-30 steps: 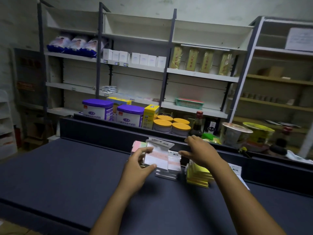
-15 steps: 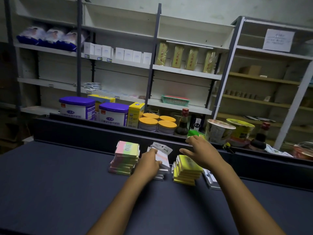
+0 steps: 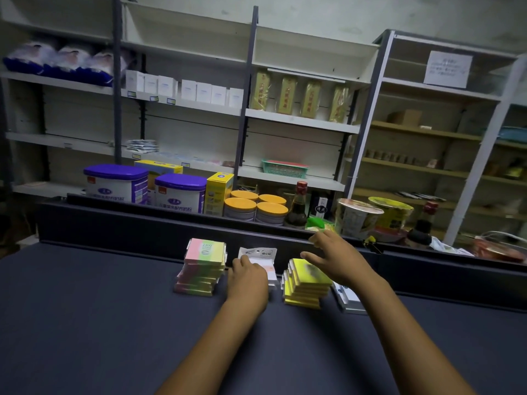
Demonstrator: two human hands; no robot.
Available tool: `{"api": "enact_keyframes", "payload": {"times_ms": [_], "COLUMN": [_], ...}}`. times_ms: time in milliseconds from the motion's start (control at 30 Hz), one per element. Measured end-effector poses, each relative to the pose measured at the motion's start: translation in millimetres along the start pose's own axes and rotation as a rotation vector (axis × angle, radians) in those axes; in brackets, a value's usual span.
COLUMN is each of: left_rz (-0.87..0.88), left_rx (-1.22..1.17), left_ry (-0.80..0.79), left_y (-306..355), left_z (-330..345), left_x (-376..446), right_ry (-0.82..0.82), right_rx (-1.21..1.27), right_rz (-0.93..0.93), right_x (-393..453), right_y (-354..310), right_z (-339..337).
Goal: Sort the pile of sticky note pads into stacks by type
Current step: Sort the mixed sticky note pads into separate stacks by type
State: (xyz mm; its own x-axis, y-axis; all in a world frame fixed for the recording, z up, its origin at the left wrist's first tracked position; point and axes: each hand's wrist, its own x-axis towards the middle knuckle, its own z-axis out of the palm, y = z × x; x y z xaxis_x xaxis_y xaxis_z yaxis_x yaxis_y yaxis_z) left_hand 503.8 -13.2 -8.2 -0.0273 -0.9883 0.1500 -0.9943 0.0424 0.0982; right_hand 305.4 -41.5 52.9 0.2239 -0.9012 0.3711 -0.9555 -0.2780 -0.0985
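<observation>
Stacks of sticky note pads stand in a row at the far edge of the dark counter. On the left is a pink-and-green stack. The middle holds white packaged pads with a pink band, and my left hand rests on their near side, covering most of them. A yellow stack follows on the right, with my right hand hovering over its far edge, fingers spread, holding nothing. A low white-and-grey stack lies furthest right, partly behind my right forearm.
A raised dark ledge runs along the counter's back just behind the stacks. Beyond it stand purple-lidded tubs, orange-lidded tins, a sauce bottle and noodle cups. Shelving fills the back wall.
My left hand has lowered the white packaged pad onto the middle stack. My right hand lifted off the stacks and now hovers over the yellow one. The view shifted right.
</observation>
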Motion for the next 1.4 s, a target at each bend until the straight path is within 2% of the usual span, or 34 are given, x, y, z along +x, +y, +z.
{"api": "enact_keyframes", "payload": {"times_ms": [100,200,333,467,767,1100,1400], "left_rz": [0.019,0.056,0.204,0.303,0.426,0.609,0.693], "left_rx": [-0.042,-0.127,-0.300,-0.323,-0.293,-0.335,-0.375], "left_ry": [0.007,0.120,0.234,0.254,0.217,0.121,0.110], "left_y": [0.9,2.4,21.1,60.1,204.2,380.0,476.3], "left_z": [-0.6,-11.2,-29.4,-49.6,-65.3,-42.1,-32.2], "left_x": [1.4,2.7,-4.2,-26.6,-97.9,-181.8,-193.5], "right_ry": [-0.024,-0.046,-0.033,-0.023,0.013,0.018,0.044], "right_rx": [0.010,0.011,-0.002,-0.024,-0.060,-0.102,-0.102], "right_rz": [0.026,0.071,0.103,0.132,0.289,0.480,0.582], "right_x": [-9.8,-24.3,-52.8,-83.9,-207.0,-369.2,-421.3], "right_y": [11.0,24.9,44.6,66.6,165.4,286.6,361.3], "right_z": [-2.2,-6.3,-17.7,-45.6,-117.1,-175.8,-202.5]}}
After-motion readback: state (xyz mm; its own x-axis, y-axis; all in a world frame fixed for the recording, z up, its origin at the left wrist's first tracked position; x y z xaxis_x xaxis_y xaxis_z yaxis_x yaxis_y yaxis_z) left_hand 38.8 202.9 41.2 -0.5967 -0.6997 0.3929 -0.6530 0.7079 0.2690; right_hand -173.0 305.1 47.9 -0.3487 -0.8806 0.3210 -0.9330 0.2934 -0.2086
